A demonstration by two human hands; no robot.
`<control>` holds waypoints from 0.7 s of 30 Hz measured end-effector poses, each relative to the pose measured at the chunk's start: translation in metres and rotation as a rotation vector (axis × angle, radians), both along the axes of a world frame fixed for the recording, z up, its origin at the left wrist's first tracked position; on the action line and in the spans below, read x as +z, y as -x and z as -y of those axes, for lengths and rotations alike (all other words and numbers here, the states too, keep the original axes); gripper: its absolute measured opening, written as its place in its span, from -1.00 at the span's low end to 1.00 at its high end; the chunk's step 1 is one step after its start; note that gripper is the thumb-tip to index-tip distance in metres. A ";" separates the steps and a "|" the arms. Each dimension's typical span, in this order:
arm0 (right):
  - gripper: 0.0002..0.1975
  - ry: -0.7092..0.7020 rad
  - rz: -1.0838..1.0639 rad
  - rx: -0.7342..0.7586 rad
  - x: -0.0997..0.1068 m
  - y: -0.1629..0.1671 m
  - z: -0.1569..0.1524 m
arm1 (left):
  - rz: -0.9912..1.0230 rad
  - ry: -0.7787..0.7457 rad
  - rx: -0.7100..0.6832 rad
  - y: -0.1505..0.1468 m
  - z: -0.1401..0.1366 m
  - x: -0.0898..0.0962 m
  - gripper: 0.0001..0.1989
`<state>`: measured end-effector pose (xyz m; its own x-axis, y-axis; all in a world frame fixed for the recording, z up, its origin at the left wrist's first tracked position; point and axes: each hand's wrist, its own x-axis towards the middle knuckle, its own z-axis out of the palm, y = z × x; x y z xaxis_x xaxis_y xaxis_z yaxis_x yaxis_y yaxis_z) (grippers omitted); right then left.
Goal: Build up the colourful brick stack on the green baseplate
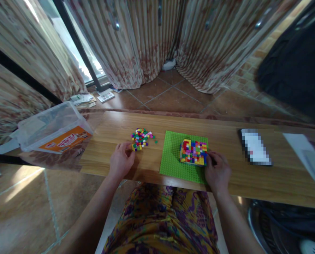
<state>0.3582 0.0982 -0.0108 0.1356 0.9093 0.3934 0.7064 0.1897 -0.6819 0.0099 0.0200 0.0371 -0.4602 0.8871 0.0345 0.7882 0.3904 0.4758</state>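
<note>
- Grip, right: right hand [218,171] curls at the right end of a multicoloured block of small plastic bricks [194,152]; thumb and fingertips bunch near its blue bricks. Cannot tell whether they pinch the block or only touch it.
- Grip, left: left hand [122,161] has thumb and index finger drawn close together at the left end of a small yellow-and-green brick cluster [136,147]. Cannot tell whether the cluster is pinched or merely touched.
- Block position: on a square, bright green studded plastic baseplate [170,155], toward its right side. Green studs show left of the block, behind it and in front of it; the right hand overlaps the baseplate's right edge.
- Loose stock: a scattered pile of tiny mixed-colour plastic bricks [143,134] lies just behind the cluster, left of the baseplate.
- Edges: all rests on a long, light-brown wooden bench [147,165]. The baseplate's near side lies close to the bench's near edge; both forearms come in over that edge.
- Room: a strip of wood separates pile and baseplate. Another open stretch runs between the right hand and a black-edged phone with a blurred-out screen [256,148].
- Margins: white paper sheets [296,143] lie right of the phone; a clear plastic box with an orange label [46,128] stands past the bench's left end.
</note>
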 end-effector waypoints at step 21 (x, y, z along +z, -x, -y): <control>-0.65 0.005 0.007 -0.001 -0.001 -0.001 -0.001 | -0.248 0.259 -0.156 -0.012 -0.017 0.031 -0.69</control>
<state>0.3590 0.0989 -0.0122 0.1332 0.9112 0.3898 0.7115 0.1859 -0.6776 0.0219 0.0368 0.0677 -0.3252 0.9396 -0.1069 0.9261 0.3393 0.1651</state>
